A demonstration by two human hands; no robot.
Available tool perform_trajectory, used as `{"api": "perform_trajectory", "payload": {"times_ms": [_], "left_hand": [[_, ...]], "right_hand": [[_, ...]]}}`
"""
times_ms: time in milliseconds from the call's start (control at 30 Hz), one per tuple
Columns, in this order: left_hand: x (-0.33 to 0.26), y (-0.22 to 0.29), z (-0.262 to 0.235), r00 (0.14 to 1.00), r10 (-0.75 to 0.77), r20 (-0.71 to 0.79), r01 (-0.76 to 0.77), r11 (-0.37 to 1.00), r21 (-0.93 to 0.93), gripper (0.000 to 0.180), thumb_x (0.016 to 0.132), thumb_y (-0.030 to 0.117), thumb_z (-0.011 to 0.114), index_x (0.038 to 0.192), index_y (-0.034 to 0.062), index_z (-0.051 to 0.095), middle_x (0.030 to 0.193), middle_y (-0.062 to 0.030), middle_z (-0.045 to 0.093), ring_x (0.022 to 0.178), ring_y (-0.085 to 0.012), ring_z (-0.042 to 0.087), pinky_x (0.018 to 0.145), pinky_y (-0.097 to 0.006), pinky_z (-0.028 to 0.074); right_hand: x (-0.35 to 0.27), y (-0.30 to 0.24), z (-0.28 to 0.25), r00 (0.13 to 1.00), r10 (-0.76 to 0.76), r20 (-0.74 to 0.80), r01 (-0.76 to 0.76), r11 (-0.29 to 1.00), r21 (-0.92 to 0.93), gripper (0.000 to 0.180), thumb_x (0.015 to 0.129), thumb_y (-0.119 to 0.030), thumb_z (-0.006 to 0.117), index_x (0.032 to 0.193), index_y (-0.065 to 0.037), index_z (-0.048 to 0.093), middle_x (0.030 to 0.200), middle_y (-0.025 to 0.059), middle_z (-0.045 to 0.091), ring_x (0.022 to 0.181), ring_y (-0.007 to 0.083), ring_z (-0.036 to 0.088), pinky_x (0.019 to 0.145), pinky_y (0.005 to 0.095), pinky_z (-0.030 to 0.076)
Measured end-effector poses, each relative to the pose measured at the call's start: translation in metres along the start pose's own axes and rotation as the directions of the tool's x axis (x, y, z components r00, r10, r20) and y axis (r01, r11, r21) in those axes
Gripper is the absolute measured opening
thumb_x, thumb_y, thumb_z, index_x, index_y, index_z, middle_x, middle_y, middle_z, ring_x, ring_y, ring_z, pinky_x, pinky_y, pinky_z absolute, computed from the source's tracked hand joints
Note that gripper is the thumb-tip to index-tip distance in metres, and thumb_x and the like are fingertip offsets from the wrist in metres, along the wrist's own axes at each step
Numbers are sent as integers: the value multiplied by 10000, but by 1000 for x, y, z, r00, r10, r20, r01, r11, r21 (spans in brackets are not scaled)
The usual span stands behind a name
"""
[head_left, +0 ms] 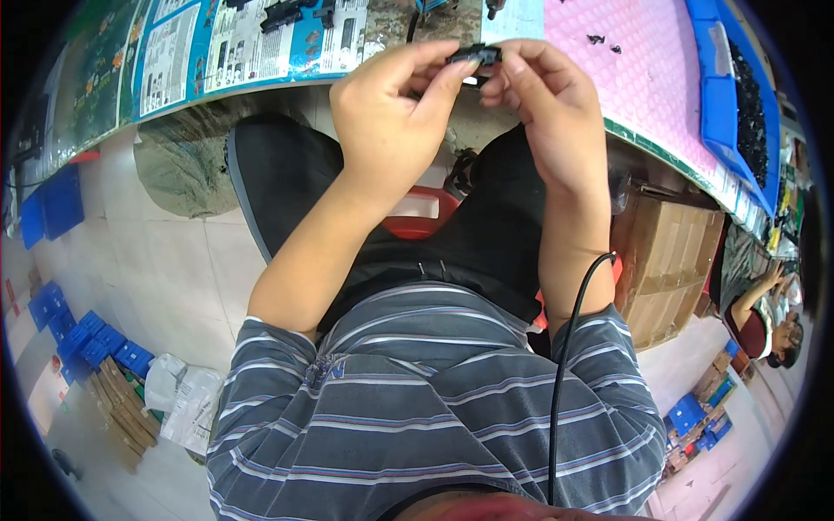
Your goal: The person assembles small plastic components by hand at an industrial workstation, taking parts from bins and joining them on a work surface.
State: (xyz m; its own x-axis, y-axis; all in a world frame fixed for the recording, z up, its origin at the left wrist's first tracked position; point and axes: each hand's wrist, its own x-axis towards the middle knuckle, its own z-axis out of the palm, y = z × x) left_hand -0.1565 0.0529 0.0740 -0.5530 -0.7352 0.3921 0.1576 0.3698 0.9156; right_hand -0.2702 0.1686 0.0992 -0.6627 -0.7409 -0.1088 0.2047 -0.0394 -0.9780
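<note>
A small black plastic part (476, 56) is pinched between the fingertips of both hands, just in front of the table edge. My left hand (391, 104) grips its left end with thumb and forefinger. My right hand (543, 108) holds its right end, fingers curled over it. Most of the part is hidden by the fingers. Both forearms rise from my lap toward the table.
A pink bubble-wrap mat (625, 61) covers the table at the right, with a blue bin of small black parts (738, 104) beyond it. Printed sheets (234, 43) lie at the left. A cardboard box (665, 260) stands under the table; another person (764, 321) sits far right.
</note>
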Motion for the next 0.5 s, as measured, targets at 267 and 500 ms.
{"api": "perform_trajectory", "payload": {"times_ms": [267, 500], "left_hand": [[-54, 13, -13, 930, -315, 187, 336, 937, -91, 187, 852, -14, 761, 1031, -37, 711, 905, -64, 700, 784, -93, 668, 670, -215, 531], [-83, 3, -33, 862, -306, 404, 341, 940, -16, 178, 870, -17, 741, 1037, -50, 690, 891, -60, 674, 745, -74, 622, 650, -201, 501]], "right_hand": [[-62, 24, -2, 999, 36, -15, -35, 997, 65, 191, 963, -70, 647, 1128, 24, 621, 923, 35, 663, 798, 96, 636, 714, 240, 530], [-98, 47, -33, 982, 184, 35, -187, 959, 211, 147, 971, -78, 638, 1085, 13, 623, 942, 45, 655, 826, 125, 651, 758, 272, 544]]}}
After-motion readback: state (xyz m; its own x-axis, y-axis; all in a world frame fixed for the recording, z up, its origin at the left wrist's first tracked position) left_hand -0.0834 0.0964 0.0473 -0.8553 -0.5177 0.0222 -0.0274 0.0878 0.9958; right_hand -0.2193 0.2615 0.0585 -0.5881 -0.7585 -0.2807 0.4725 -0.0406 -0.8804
